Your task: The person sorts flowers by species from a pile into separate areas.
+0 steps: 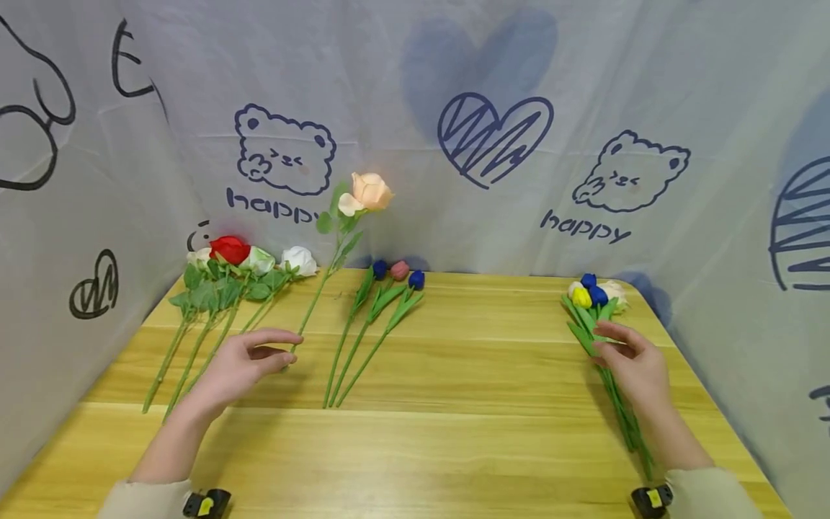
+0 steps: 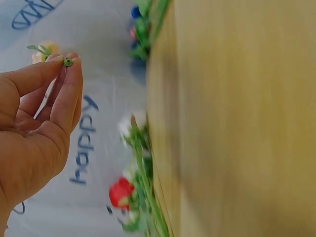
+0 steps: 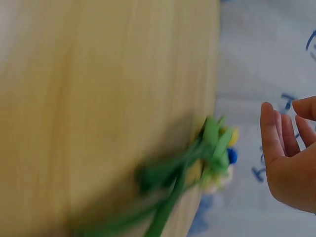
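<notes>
A peach artificial rose (image 1: 370, 192) stands nearly upright above the table, and my left hand (image 1: 243, 364) pinches the low end of its stem between thumb and fingers. The stem's cut end shows between the fingertips in the left wrist view. My right hand (image 1: 638, 367) hovers over a bunch of artificial tulips (image 1: 586, 297) in blue and yellow, with a pale bloom beside them. In the right wrist view this hand (image 3: 291, 168) has its fingers apart, loosely bent, with nothing between them.
On the left lie several roses, among them a red rose (image 1: 230, 249) and a white rose (image 1: 299, 260). Two blue tulips and a pink tulip (image 1: 400, 270) lie mid-table on the wooden table (image 1: 454, 461). Behind hangs a grey cloth (image 1: 389, 58) with drawings.
</notes>
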`<act>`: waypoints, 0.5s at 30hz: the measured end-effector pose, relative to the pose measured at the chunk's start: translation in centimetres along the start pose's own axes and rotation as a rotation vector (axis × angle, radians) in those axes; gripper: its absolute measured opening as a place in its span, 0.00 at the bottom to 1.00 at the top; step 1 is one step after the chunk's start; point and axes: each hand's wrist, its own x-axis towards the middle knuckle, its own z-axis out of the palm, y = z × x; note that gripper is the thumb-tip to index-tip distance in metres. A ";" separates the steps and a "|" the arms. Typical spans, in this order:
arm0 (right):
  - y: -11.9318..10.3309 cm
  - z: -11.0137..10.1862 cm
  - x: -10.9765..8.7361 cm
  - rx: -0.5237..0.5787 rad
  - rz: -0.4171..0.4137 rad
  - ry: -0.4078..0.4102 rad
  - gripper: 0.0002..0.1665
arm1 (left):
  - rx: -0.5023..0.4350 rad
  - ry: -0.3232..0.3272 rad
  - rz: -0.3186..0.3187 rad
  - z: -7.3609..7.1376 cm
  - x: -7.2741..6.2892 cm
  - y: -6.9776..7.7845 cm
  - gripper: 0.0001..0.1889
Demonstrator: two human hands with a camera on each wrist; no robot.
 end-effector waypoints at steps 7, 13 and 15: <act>1.8 -4.4 0.6 -0.268 0.038 -0.037 0.19 | 0.082 0.004 -0.091 -3.9 -1.9 -2.7 0.22; 2.9 -6.5 1.2 -0.436 0.096 -0.101 0.31 | 0.153 0.015 -0.156 -7.1 -3.2 -4.6 0.26; 3.1 -6.9 1.4 -0.481 0.118 -0.123 0.33 | 0.173 0.021 -0.177 -8.1 -3.7 -5.1 0.26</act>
